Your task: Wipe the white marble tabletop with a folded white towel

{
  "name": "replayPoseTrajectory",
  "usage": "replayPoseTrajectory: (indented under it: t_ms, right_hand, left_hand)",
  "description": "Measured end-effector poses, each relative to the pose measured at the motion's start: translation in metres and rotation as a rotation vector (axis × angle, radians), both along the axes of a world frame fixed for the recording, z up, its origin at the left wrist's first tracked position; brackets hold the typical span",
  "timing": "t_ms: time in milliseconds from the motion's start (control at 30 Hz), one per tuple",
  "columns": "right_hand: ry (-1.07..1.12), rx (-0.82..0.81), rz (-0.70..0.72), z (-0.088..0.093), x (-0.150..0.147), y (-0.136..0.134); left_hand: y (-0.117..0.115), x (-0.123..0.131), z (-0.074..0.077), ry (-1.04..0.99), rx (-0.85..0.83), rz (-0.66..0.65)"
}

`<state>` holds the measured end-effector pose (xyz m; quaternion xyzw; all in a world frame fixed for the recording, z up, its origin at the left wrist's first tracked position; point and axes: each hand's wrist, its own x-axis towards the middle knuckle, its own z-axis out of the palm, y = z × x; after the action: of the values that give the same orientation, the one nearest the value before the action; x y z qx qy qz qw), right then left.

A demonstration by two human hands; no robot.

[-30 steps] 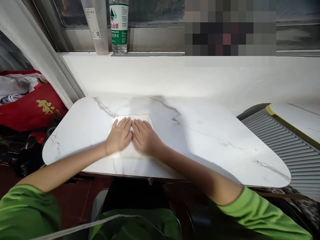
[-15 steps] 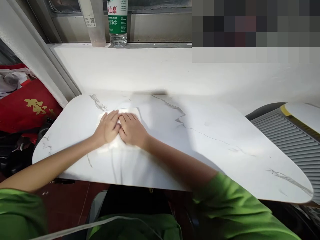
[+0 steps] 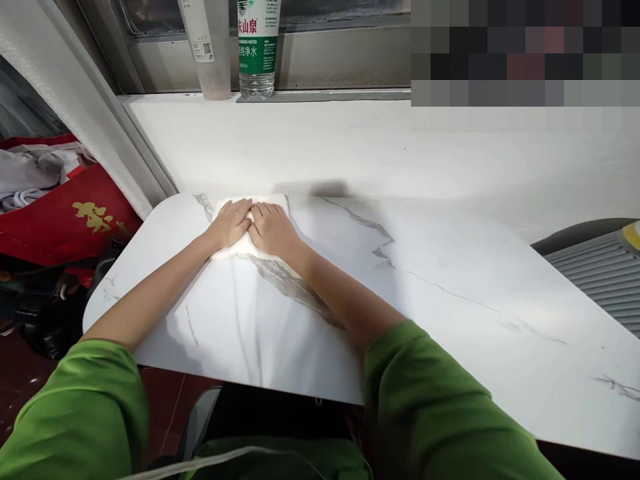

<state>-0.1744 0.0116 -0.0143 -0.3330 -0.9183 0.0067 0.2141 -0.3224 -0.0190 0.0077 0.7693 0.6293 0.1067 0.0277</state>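
Observation:
A white cloth lies flat on the white marbled table, near its back edge and left of the middle. My left hand rests palm down on the left part of the cloth, fingers stretched forward. Beside it my right hand presses flat on the cloth, its fingers also extended. The two hands touch or nearly touch at thumbs and fingertips. Much of the cloth is hidden beneath them.
On the ledge behind stand a water bottle with a green label and a tall translucent cup. A red bag is at the left, beyond the table. A grey ribbed surface shows at the right.
Both hands and the cloth have slid forward, toward the table's back edge. A grey marbled streak that they covered now shows behind them. The camera view has shifted slightly left.

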Motion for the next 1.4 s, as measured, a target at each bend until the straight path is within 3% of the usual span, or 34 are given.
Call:
replayPoseTrajectory:
  t_ms: [133, 400, 467, 533, 600, 700, 967, 1067, 1200, 1400]
  right_hand:
    - [-0.033, -0.003, 0.033, 0.003, 0.008, -0.042]
    - [0.001, 0.030, 0.234, 0.008, 0.014, -0.163]
    - [0.011, 0.040, 0.270, 0.009, 0.011, -0.178]
    - [0.016, 0.038, 0.288, 0.009, 0.006, -0.182]
    - [0.022, 0.024, 0.291, 0.010, 0.000, -0.175]
    - [0.031, -0.010, 0.260, 0.011, -0.012, -0.148]
    - [0.014, -0.015, -0.006, 0.005, -0.058, -0.042]
    - [0.050, -0.041, -0.089, 0.000, -0.071, -0.012]
    - [0.043, -0.055, -0.154, -0.003, -0.076, 0.002]
    - [0.028, -0.012, -0.119, -0.003, -0.067, -0.019]
  left_hand:
    - [-0.045, 0.003, -0.001, -0.001, -0.009, -0.002]
    - [-0.193, 0.009, 0.003, 0.030, 0.050, 0.062]
    - [-0.214, 0.007, 0.005, 0.034, 0.041, 0.084]
    - [-0.220, 0.004, 0.006, 0.029, 0.017, 0.095]
    - [-0.213, -0.002, 0.006, 0.021, -0.005, 0.096]
    - [-0.182, -0.015, 0.004, 0.013, -0.014, 0.089]
    - [-0.045, -0.052, 0.004, -0.002, 0.079, 0.005]
    - [-0.008, -0.060, 0.006, -0.026, 0.077, -0.028]
    - [0.009, -0.064, 0.006, -0.042, 0.068, -0.057]
    - [-0.013, -0.060, 0.006, -0.004, 0.055, -0.049]
